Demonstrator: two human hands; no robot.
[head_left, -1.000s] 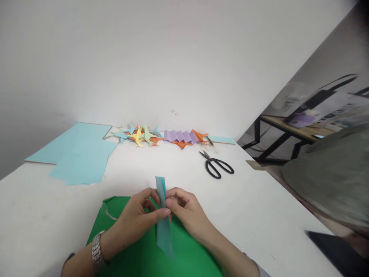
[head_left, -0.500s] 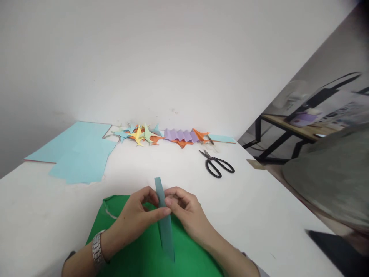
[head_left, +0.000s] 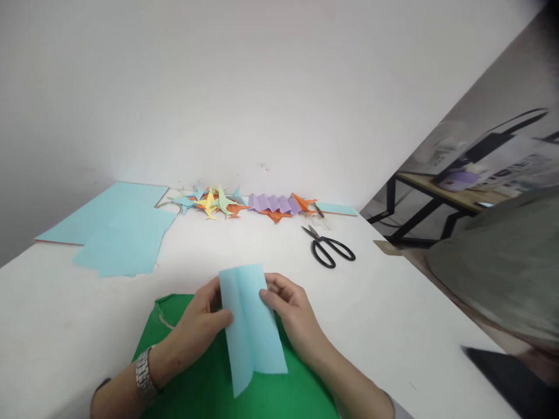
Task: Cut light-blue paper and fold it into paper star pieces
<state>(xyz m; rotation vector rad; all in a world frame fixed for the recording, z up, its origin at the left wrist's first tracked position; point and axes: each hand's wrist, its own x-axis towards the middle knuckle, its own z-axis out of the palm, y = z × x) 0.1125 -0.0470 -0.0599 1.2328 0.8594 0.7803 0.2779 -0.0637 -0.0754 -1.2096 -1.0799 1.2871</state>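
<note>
A light blue sheet of paper [head_left: 255,326] with a lengthwise crease down its middle is spread between my hands, above a green surface [head_left: 196,390]. My left hand [head_left: 205,317] is closed on its left edge, thumb in front and fingers behind. On the opposite edge, my right hand [head_left: 290,305] pinches the paper the same way, with its fingers partly hidden behind it. The lower end of the paper hangs free, its left corner dipping lower than the right.
Black-handled scissors [head_left: 325,247] lie on the white table [head_left: 393,326]. Blue paper sheets [head_left: 126,233] overlap at the left. Along the wall sit folded paper cranes [head_left: 213,202] and a pleated purple paper [head_left: 273,203]. A person in a grey-green garment [head_left: 502,262] is at the right.
The blue paper, a narrow folded strip before, has been opened out into a wider creased sheet. My hands have moved apart to its two edges.
</note>
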